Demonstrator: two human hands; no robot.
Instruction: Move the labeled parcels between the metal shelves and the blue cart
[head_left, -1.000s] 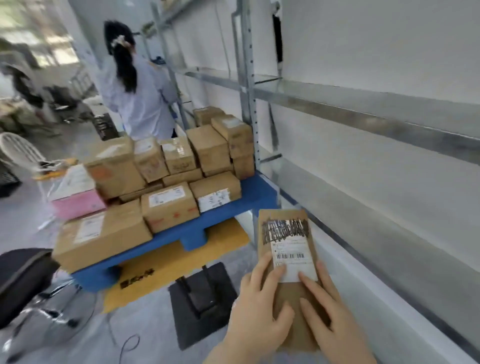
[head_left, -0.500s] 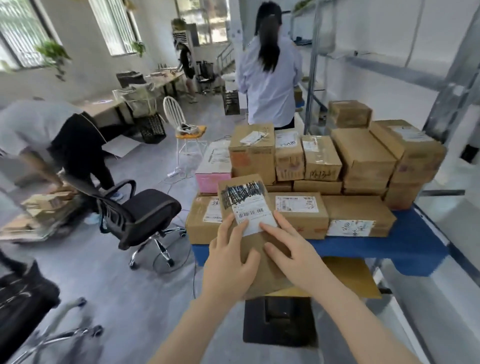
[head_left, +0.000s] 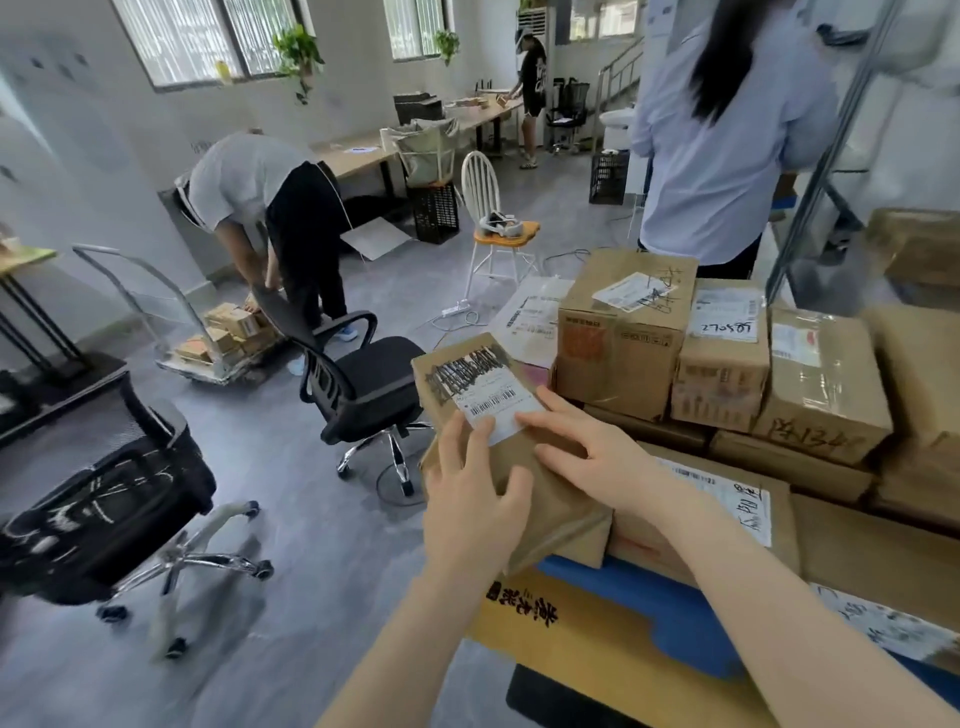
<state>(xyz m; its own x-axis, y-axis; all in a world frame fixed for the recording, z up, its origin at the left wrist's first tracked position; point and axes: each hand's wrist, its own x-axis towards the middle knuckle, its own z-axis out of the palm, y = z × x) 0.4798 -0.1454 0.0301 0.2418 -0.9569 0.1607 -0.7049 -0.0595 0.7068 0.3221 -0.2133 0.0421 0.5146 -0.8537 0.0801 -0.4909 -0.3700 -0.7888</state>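
A flat brown parcel (head_left: 467, 374) with a white barcode label and black scribbles is tilted up at the left end of the blue cart (head_left: 670, 608). My left hand (head_left: 472, 499) grips its lower left side, thumb on top. My right hand (head_left: 587, 447) lies on its face with fingers spread, holding its right side. Several labeled cardboard parcels (head_left: 623, 332) are stacked on the cart to the right. A metal shelf upright (head_left: 831, 156) rises at the far right.
A person in a light blue shirt (head_left: 727, 135) stands just behind the cart. Two black office chairs (head_left: 358, 379) sit on the floor at left. Another person (head_left: 260, 208) bends over a trolley of boxes (head_left: 223, 338). A white chair (head_left: 498, 228) stands beyond.
My view swung left from the shelves to the cart. Both hands carried the flat parcel along, and it now sits over the cart's left end.
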